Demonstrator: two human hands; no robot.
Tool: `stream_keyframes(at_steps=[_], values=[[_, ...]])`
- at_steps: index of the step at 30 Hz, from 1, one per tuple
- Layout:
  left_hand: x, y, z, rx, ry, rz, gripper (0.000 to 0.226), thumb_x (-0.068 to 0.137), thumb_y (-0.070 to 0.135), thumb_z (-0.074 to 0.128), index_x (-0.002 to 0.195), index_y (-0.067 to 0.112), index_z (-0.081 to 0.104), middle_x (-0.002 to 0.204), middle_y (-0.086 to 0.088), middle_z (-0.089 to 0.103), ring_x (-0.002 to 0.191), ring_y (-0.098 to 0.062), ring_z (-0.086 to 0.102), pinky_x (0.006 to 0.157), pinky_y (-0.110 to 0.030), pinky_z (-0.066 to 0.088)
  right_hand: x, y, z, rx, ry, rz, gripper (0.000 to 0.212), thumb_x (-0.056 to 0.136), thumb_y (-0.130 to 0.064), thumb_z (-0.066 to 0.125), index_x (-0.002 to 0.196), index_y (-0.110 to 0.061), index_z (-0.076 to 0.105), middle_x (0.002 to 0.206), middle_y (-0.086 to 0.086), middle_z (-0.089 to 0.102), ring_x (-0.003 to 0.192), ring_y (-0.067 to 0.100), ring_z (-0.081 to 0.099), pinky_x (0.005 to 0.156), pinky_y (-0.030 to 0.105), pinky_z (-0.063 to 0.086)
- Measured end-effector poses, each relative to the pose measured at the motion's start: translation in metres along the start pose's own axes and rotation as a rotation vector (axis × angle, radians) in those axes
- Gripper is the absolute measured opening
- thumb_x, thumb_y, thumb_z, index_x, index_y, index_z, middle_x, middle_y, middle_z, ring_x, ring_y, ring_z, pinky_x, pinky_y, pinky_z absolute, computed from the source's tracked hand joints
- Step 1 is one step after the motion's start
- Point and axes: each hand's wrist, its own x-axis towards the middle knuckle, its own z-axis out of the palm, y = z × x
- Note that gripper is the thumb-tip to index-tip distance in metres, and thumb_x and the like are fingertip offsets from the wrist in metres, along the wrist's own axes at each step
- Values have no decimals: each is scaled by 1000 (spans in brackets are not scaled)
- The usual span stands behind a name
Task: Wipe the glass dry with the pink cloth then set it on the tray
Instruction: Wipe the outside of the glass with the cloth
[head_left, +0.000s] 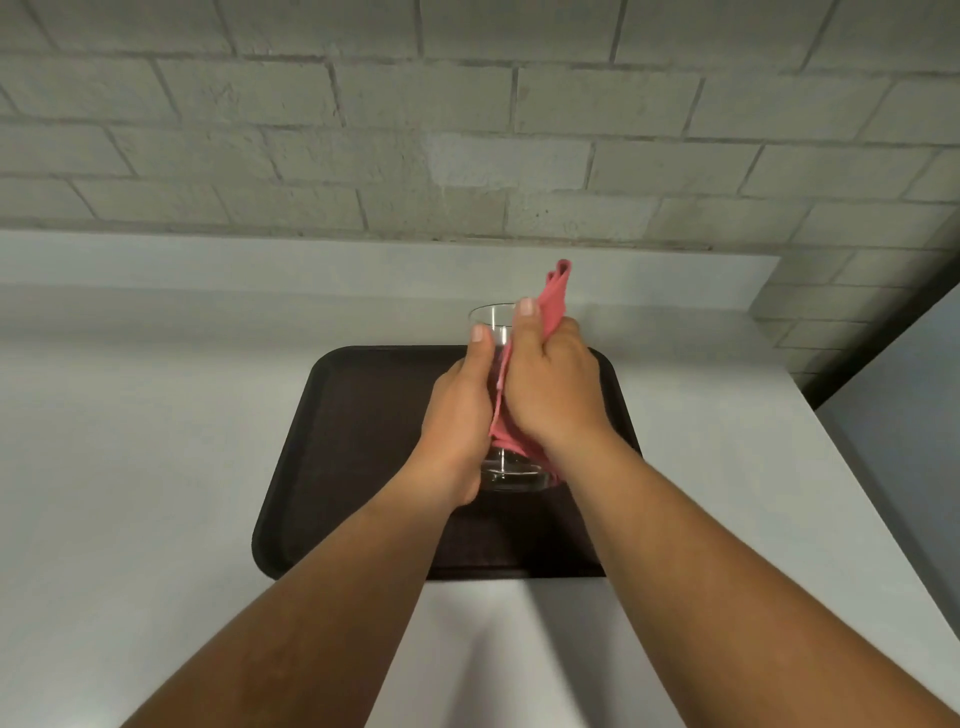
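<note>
Presently, from my remote seat, one head view only.
Glass: clear tumbler (493, 332), held upright between both hands over the tray; I cannot tell whether its base touches the tray.
Left hand: my left hand (457, 415) is wrapped round the glass's left side, thumb up near the rim.
Right hand: my right hand (550, 384) clutches the pink cloth (556, 296) and presses it to the glass's right side, thumb at the rim.
Cloth: bunched, one end sticking up above the fingers, the other hanging by the glass base.
Tray: dark brown tray (332, 447) lies flat on the white counter (156, 415).
Backdrop: grey block wall (363, 130) behind the counter.
</note>
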Motion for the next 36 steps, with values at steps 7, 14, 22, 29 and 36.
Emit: stream_keyframes(at_steps=[7,14,22,29,36], values=[[8,13,-4,-141,18,-46,74,104,73,39,94,18,88,96,-14,88,87,-29,86,67,-38,68,-6,10,-4,207,-162,193,65,101,-69,23,113,-25,69,112,6,76,104,23,73,100,48,55],[20,6,-4,107,67,53,68,94,81,42,75,29,81,74,3,80,79,-16,78,82,-42,59,-25,11,11,-23,-32,-50,58,104,-58,35,138,-12,45,124,5,63,111,23,65,88,35,54],[14,1,0,-15,8,47,70,110,65,36,94,17,84,86,-4,87,82,-17,85,65,-27,65,13,-2,-5,71,-13,36,73,100,-69,21,106,-14,68,92,5,73,85,18,70,76,35,55],[23,12,0,-87,54,-67,78,104,74,39,80,20,90,82,-8,86,78,-25,85,60,-32,65,-5,12,1,65,-123,71,64,103,-64,26,128,-18,61,110,-3,70,99,16,67,82,29,50],[22,4,-4,115,43,39,76,97,79,36,111,20,82,106,-10,85,105,-25,82,94,-47,64,-4,5,9,-47,-44,-41,59,102,-63,32,130,-14,49,116,4,67,99,19,68,80,36,55]])
